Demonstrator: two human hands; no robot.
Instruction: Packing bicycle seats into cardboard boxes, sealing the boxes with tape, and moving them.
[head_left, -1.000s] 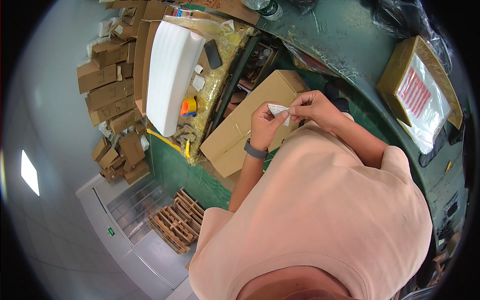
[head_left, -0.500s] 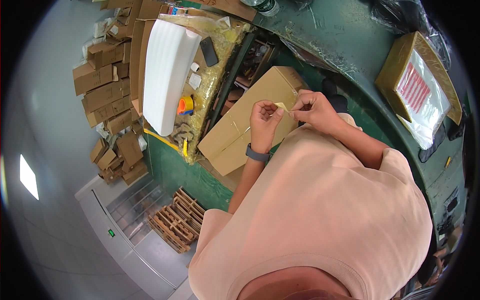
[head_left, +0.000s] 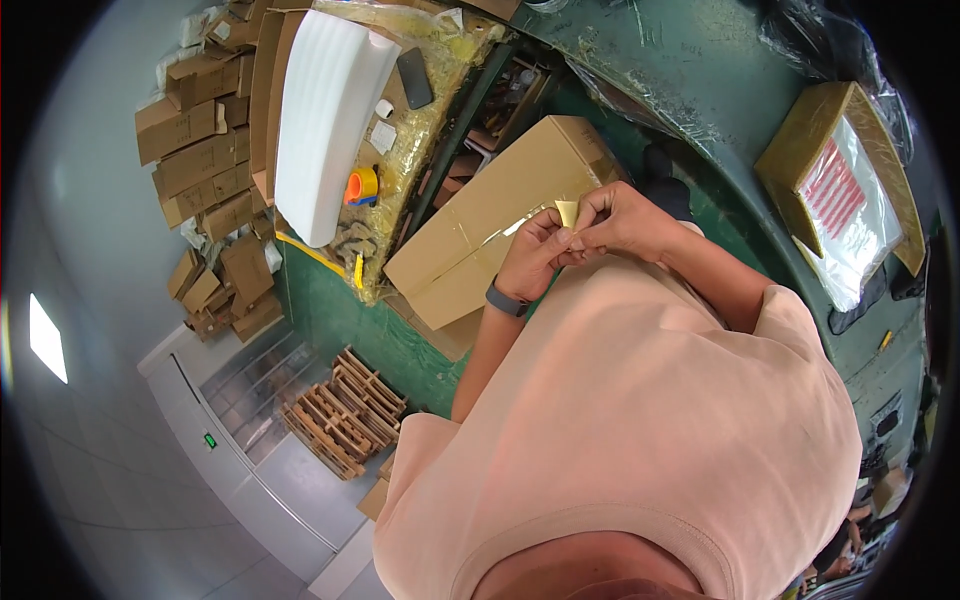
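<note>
A small pale yellow piece of paper or sticker [head_left: 568, 212] is pinched between my two hands, its upper part standing out above the fingers. My left hand [head_left: 533, 258], with a dark band on its wrist, has its fingers closed at the lower left of the piece. From the right, my right hand [head_left: 622, 226] pinches it too, and the fingertips of both hands meet. Just beyond them lies a large closed cardboard box [head_left: 455, 265] with shiny clear tape along its seam. Part of the box is hidden by my hands and shirt.
To the left, a tape-covered bench [head_left: 425, 130] bears long white foam [head_left: 325, 130], a black phone [head_left: 414, 78] and a yellow-orange tape roll [head_left: 362, 185]. On the right-hand green bench [head_left: 690, 70] sits an open carton [head_left: 785, 195] with a plastic-wrapped item. Wooden pallets [head_left: 340, 410] lie beyond.
My hands have come together, the left moving right toward the right hand. The yellow piece now stands upright between the fingers. The whole view has shifted slightly.
</note>
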